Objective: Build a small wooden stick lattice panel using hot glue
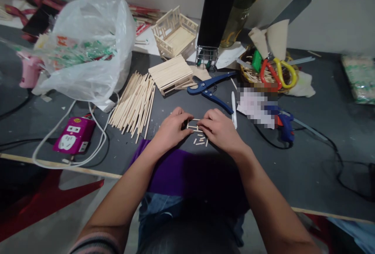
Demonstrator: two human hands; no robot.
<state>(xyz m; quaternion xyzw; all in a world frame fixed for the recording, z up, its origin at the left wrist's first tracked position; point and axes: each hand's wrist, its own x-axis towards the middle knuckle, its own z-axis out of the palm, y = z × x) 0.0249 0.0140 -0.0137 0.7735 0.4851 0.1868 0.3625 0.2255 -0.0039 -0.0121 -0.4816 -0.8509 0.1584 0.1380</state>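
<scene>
A small frame of thin wooden sticks (192,127) lies low at the table's front, between my two hands. My left hand (174,126) pinches its left end with thumb and fingers. On the other end, my right hand (217,128) grips with bent fingers, which partly hide the joints. Several short cut stick pieces (200,141) are scattered just below the frame. Left of my hands, a fanned pile of long wooden sticks (133,103) rests on the table. Beyond them is a finished-looking stick panel box (170,72).
Behind stands a stick-built model with railings (175,37). Blue cutters (209,90), a white pen (233,105) and a blue glue gun (285,127) lie to the right, near a basket with scissors (275,78). A plastic bag (93,50) and purple power adapter (74,135) are left.
</scene>
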